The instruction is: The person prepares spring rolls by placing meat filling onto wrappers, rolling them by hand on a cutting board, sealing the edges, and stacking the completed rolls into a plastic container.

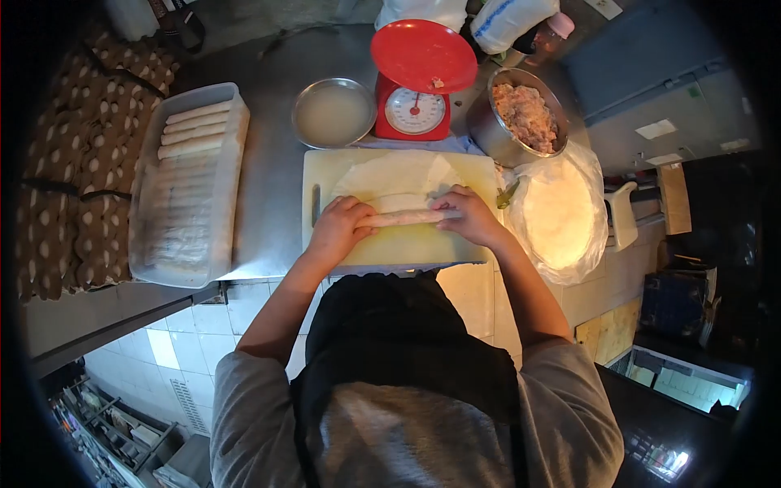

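Note:
On a pale yellow cutting board [322, 175] lies a thin round wrapper [390, 172], its near edge rolled around a long strip of pinkish filling [407, 217]. My left hand [346, 225] has its fingers closed on the left end of the roll. The right end is gripped by my right hand [465, 213], fingers curled over it. Beyond the board stand a metal bowl [333, 112] of cloudy liquid and a red scale [415, 110] with a red pan [424, 55]. A steel pot [490, 130] of minced filling [525, 115] sits at the back right.
A plastic container [241, 146] of finished rolls [194, 138] stands at the left, beside stacked egg trays [81, 171]. Right of the board, a stack of round wrappers [560, 213] lies in a plastic bag. White bags [508, 24] and a pink-capped bottle [555, 32] are at the back.

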`<state>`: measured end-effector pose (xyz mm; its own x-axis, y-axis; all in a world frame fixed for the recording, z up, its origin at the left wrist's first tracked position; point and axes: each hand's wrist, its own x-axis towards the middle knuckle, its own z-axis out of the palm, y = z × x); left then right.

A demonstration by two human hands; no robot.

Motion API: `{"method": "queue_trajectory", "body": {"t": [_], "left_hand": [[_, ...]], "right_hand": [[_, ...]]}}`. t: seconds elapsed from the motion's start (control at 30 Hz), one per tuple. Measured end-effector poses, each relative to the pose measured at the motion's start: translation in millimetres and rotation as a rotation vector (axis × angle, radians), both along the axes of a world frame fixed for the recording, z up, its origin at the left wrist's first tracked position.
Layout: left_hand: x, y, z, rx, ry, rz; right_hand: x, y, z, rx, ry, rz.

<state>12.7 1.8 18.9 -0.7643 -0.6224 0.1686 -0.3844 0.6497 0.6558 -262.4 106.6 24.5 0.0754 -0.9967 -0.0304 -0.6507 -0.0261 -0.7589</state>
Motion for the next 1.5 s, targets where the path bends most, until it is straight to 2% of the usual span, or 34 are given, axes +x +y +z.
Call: {"method": "queue_trajectory", "body": {"t": [0.27,0.37,0.43,0.53,0.63,1.03,1.23,1.37,1.5], "left_hand": [[-1.0,-0.6,1.5,-0.002,-0.029,-0.028],[-5.7,-5.2,7.9,-0.063,-0.106,-0.089],[-16.8,-8.0,18.5,-0.139,-0.209,-0.156],[-45.1,-4.7,11.7,0.058,-0.144,-0.192],[-60.5,-0.9,5.4,0.152,-0.129,-0.130],[-63.0,3.8,6.9,0.154,-0.248,-0.136],[-39.8,-8.0,6.8,0.078,-0.169,-0.150],[-8.2,-24.5,11.0,0.234,-0.240,-0.121],[-3.4,-24.3,6.0,0.235,-0.211,-0.115]], "right_hand": [[1.3,23.8,-3.9,-0.151,0.113,-0.046],[3.8,17.4,21.4,-0.135,0.308,0.065],[10.5,2.8,27.4,-0.114,0.276,0.144],[23.7,-15.6,15.0,-0.032,0.203,0.163],[30.5,-22.2,8.8,0.020,0.191,0.140],[39.5,-22.5,11.0,0.086,0.264,0.123],[28.0,-29.1,22.0,0.219,0.214,0.152],[11.0,-17.1,22.4,0.268,0.175,0.134],[7.6,-11.4,16.9,0.223,0.138,0.128]]}}
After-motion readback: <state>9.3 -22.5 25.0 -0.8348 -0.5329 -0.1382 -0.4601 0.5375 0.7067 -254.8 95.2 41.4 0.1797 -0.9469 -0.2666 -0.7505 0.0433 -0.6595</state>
